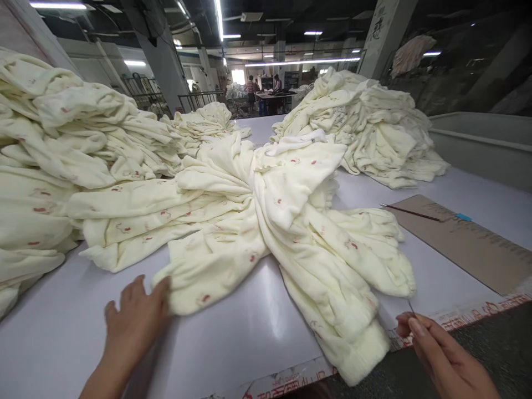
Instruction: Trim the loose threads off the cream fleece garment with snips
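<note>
A bundle of cream fleece garments (266, 221) with small red prints lies spread on the white table (62, 343), tied or gathered at its middle. My left hand (135, 318) lies flat on the table with its fingertips touching the near edge of one garment leg. My right hand (432, 346) hovers at the table's front right edge, fingers pinched on what looks like a thin needle or pin (410, 306), close to the cuff of the nearest garment (357, 354).
Tall piles of the same cream garments stand at the left (54, 155), back middle (208, 124) and back right (369, 122). A brown cardboard template (465, 241) with a thin stick (411, 213) lies at the right. Two people stand at a far table (270, 94).
</note>
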Motion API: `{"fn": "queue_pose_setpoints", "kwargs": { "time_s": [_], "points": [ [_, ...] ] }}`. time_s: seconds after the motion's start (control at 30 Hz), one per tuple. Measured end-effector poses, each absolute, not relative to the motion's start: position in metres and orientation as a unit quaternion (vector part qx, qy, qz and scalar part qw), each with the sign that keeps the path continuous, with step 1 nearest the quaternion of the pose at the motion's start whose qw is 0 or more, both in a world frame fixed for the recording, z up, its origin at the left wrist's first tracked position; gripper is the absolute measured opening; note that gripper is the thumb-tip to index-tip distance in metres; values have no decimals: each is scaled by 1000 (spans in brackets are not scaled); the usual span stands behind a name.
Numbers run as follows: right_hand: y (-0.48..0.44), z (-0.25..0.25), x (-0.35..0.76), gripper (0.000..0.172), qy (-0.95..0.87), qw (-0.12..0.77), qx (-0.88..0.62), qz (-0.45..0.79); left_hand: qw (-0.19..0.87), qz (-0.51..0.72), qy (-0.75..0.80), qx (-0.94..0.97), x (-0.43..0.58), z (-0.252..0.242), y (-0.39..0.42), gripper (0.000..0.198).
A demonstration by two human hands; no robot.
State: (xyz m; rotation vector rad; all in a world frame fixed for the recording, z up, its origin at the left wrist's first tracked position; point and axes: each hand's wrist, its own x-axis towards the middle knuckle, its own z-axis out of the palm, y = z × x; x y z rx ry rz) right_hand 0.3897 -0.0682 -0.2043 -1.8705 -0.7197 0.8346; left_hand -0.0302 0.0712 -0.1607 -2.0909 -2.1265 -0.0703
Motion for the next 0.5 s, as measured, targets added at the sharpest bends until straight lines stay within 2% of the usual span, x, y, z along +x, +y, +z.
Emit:
{"fn": "queue_pose_setpoints", "kwargs": {
  "time_s": [0.03,0.1,0.17,0.23,0.3,0.37,0.5],
  "points": [
    [-65,-213,401,48,-294,449,-780,321,107,-30,-716,-690,-33,-161,74,39],
    [-56,-225,410,55,-328,413,-797,296,54,-100,-669,-734,-12,-160,69,39],
    [-46,-230,402,60,-373,396,-785,296,-103,-173,-564,-801,33,-161,54,33],
    [-38,-227,383,57,-403,402,-764,303,-257,-157,-457,-837,86,-163,35,30],
    [-36,-220,359,49,-428,413,-740,312,-341,-156,-386,-843,130,-168,19,39],
    [-41,-213,334,42,-448,436,-711,323,-368,-157,-373,-837,155,-176,9,47],
    [-64,-208,300,30,-473,442,-703,294,-386,-281,-404,-780,150,-181,6,32]
  ]
}}
